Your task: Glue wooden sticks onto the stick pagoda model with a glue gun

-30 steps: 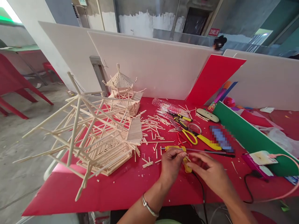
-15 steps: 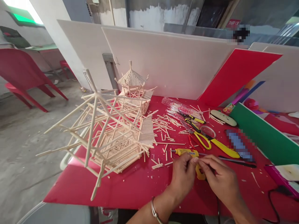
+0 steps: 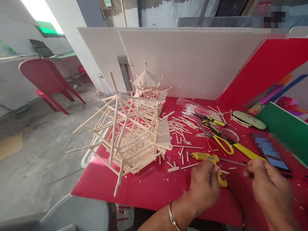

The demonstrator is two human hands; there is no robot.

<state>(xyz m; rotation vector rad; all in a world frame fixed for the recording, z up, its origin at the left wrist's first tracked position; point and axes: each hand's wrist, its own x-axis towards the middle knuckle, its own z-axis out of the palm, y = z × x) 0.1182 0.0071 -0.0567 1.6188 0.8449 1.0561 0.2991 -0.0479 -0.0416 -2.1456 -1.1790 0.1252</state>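
My left hand [image 3: 204,184] is closed over the red table, next to the yellow glue gun [image 3: 204,156]. A short pale wooden stick [image 3: 224,172] pokes out from its fingers. My right hand [image 3: 270,186] is held apart to the right, slightly blurred, with thumb and fingers pinched together; what they hold, if anything, cannot be made out. It covers part of a dark slim tool lying behind it. To the left stands an open frame of wooden sticks [image 3: 120,109] above a hexagonal stick base [image 3: 137,146].
A stick pagoda with a pointed roof [image 3: 145,80] stands behind. Loose cut sticks [image 3: 178,126], yellow-handled scissors [image 3: 223,144], cutters [image 3: 211,123], a tape roll [image 3: 229,135] and a phone [image 3: 271,154] lie on the table [image 3: 115,189]. White boards [image 3: 187,61] lean at the back.
My hands have parted: they were together over the glue gun, and the right one has moved away to the right. The camera view has turned slightly left.
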